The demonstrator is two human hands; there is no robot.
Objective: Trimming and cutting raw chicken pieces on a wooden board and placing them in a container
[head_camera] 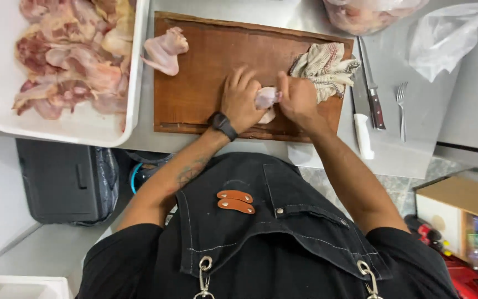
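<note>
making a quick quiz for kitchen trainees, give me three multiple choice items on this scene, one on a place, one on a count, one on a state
1. Where does the checked cloth lie?
A. on the cutting board's right end
B. in the white tray
C. on the floor

2. How many knives lie right of the board?
A. none
B. two
C. four

3. What are the hands doing?
A. resting empty
B. both gripping one small chicken piece
C. holding a fork

Answers: 1 A, the cloth sits on the board's far right. 2 B, a dark-handled knife and a white-handled knife. 3 B, the left hand and right hand close on it together.
</note>
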